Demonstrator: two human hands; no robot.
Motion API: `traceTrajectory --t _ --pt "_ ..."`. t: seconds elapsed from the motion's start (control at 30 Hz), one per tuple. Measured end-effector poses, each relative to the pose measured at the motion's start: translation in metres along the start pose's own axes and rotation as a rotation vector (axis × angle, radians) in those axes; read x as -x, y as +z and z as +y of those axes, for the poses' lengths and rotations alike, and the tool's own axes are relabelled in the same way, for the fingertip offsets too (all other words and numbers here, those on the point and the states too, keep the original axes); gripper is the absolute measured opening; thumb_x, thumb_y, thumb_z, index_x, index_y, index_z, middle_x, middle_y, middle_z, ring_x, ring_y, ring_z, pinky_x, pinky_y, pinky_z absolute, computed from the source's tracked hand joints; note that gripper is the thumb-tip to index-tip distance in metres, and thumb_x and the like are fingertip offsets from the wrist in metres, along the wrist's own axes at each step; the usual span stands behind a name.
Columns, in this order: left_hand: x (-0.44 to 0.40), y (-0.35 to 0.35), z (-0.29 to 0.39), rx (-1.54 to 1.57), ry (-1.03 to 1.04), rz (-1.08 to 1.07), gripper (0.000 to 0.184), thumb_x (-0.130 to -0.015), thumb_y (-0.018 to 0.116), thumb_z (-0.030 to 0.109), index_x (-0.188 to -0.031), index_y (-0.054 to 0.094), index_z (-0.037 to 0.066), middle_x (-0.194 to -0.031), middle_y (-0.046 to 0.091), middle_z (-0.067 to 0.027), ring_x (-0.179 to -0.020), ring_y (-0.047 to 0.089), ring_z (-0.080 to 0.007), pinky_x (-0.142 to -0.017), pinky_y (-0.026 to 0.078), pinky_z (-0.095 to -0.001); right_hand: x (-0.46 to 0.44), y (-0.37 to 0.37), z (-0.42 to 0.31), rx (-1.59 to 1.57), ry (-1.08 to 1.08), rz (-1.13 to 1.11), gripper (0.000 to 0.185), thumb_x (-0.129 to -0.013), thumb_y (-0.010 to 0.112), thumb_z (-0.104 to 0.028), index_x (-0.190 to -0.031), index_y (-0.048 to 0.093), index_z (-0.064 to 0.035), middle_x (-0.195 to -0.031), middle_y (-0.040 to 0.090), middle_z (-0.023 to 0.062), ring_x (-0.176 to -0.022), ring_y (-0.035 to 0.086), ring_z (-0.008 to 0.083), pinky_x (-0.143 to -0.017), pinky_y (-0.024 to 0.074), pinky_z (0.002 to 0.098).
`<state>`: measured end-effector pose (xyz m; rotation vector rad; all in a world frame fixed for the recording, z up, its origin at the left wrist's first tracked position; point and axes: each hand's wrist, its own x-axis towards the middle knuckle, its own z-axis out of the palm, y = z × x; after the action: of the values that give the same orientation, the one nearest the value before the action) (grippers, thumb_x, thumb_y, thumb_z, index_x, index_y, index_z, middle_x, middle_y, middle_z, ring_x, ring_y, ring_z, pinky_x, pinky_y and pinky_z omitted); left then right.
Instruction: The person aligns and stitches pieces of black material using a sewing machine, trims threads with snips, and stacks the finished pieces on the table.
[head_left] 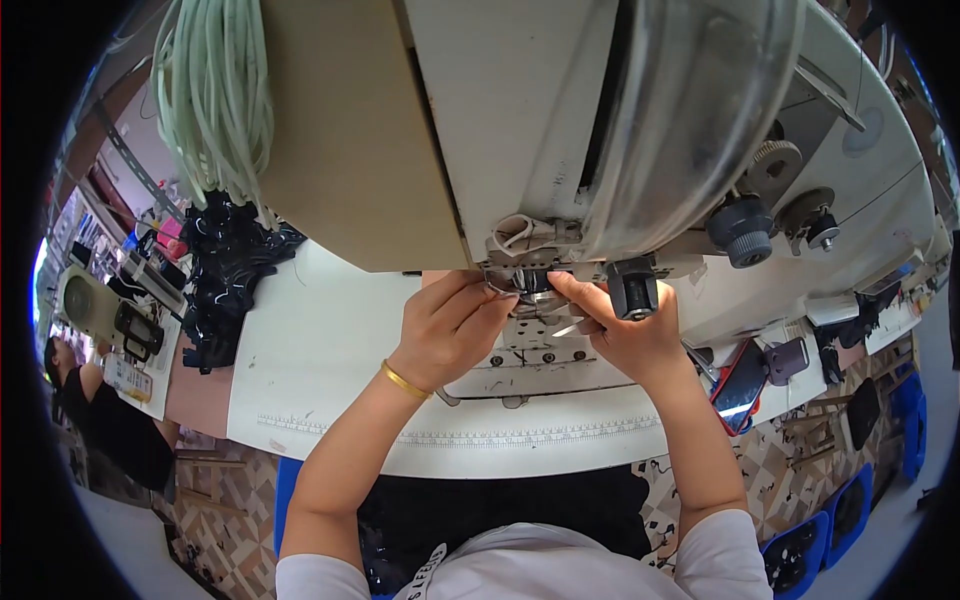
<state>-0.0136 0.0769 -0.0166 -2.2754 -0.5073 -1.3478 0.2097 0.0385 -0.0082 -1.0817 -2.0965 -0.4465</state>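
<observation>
A sewing machine (pixel 520 130) stands right in front of me, its needle area low at the centre. A small shiny black piece (pixel 537 283) lies there beneath the machine head. My left hand (pixel 455 325), a gold bracelet on its wrist, is closed in a pinch at the piece's left edge. From the other side, my right hand (pixel 630 325) reaches its index finger onto the piece. Its other fingers are curled, and a pale pointed blade (pixel 566 330) sticks out from under them; the rest of that tool is hidden.
Shiny black pieces (pixel 225 270) are heaped at the left of the white table (pixel 330 350). A printed ruler (pixel 540 437) runs along its front edge. A phone (pixel 740 385) lies at the right. Another person (pixel 110 420) sits far left. Blue crates (pixel 850 510) stand lower right.
</observation>
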Motion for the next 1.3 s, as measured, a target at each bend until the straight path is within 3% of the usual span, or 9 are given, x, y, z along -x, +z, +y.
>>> traceTrajectory --t 0.2,0.33,0.57,0.77,0.93,1.0,1.07,1.13,1.3 --pt "0.009 0.009 -0.011 0.028 -0.053 0.005 0.019 -0.063 0.072 0.002 -0.079 0.062 0.008 -0.080 0.063 -0.0032 -0.081 0.062 -0.0221 -0.068 0.050 -0.0343 0.003 0.004 0.006 0.070 0.031 -0.071 0.055 -0.063 0.071 0.000 -0.111 0.066 -0.0243 -0.064 0.061 -0.0022 -0.052 0.058 0.0135 -0.050 0.0459 0.0284" --pt "0.025 0.016 -0.007 0.104 -0.160 -0.009 0.022 -0.064 0.069 0.003 -0.085 0.061 0.006 -0.097 0.060 -0.0092 -0.099 0.057 -0.0296 -0.087 0.045 -0.0432 0.007 0.003 -0.003 0.006 0.085 -0.002 0.049 -0.065 0.067 0.002 -0.110 0.065 -0.0175 -0.075 0.064 0.0039 -0.070 0.062 0.0220 -0.062 0.0492 0.0356" --pt "0.048 0.022 -0.018 -0.024 -0.363 -0.094 0.062 -0.073 0.063 0.007 -0.132 0.044 0.003 -0.146 0.035 -0.0168 -0.139 0.028 -0.0342 -0.112 0.020 -0.0517 0.033 0.025 0.020 -0.123 0.290 0.028 0.048 -0.072 0.054 0.003 -0.121 0.054 0.0058 -0.104 0.062 0.0230 -0.097 0.060 0.0377 -0.088 0.0478 0.0392" --pt "0.013 0.015 -0.067 -0.214 -0.166 0.013 0.045 -0.081 0.056 0.015 -0.126 0.052 0.007 -0.142 0.043 -0.0101 -0.136 0.034 -0.0335 -0.110 0.022 -0.0560 0.019 0.070 0.058 -0.405 0.737 0.193 0.010 -0.086 0.049 0.004 -0.091 0.058 0.0060 -0.077 0.056 0.0019 -0.069 0.054 0.0105 -0.066 0.0468 0.0268" --pt "-0.005 0.007 -0.117 -0.408 -0.113 0.115 0.036 -0.084 0.052 0.014 -0.119 0.058 0.009 -0.135 0.050 -0.0083 -0.134 0.037 -0.0331 -0.109 0.026 -0.0544 -0.005 0.130 0.115 -0.379 0.765 0.167 0.011 -0.087 0.049 0.003 -0.094 0.057 0.0052 -0.080 0.056 0.0035 -0.072 0.054 0.0126 -0.068 0.0463 0.0275" --pt "0.028 0.024 -0.131 -0.482 -0.250 -0.091 0.041 -0.084 0.054 0.020 -0.123 0.057 0.007 -0.135 0.050 -0.0112 -0.135 0.034 -0.0360 -0.110 0.020 -0.0574 -0.015 0.157 0.126 -0.395 0.723 0.089 0.012 -0.087 0.049 0.003 -0.096 0.057 0.0048 -0.081 0.057 0.0042 -0.073 0.054 0.0134 -0.068 0.0461 0.0278" --pt "0.073 0.029 -0.126 -0.379 -0.468 -0.579 0.056 -0.085 0.053 0.027 -0.138 0.044 0.008 -0.144 0.040 -0.0119 -0.139 0.027 -0.0345 -0.111 0.016 -0.0599 -0.029 0.183 0.136 -0.424 0.676 -0.001 0.013 -0.087 0.049 0.003 -0.097 0.057 0.0045 -0.082 0.057 0.0049 -0.074 0.054 0.0142 -0.069 0.0459 0.0281" --pt "0.123 0.046 -0.128 -0.237 -0.489 -0.485 0.060 -0.086 0.050 0.021 -0.144 0.036 0.009 -0.155 0.022 -0.0123 -0.145 0.009 -0.0337 -0.111 0.012 -0.0620 -0.037 0.203 0.144 -0.463 0.641 -0.067 0.013 -0.087 0.049 0.003 -0.098 0.057 0.0042 -0.083 0.057 0.0055 -0.075 0.054 0.0150 -0.070 0.0457 0.0285" --pt "0.093 0.024 -0.115 -0.143 -0.525 -0.307 0.061 -0.081 0.055 0.016 -0.140 0.041 0.009 -0.153 0.024 -0.0160 -0.144 0.012 -0.0363 -0.113 0.005 -0.0598 -0.010 0.184 0.149 -0.453 0.644 -0.152 0.016 -0.087 0.049 0.002 -0.101 0.056 0.0034 -0.085 0.057 0.0072 -0.078 0.054 0.0171 -0.072 0.0452 0.0292"
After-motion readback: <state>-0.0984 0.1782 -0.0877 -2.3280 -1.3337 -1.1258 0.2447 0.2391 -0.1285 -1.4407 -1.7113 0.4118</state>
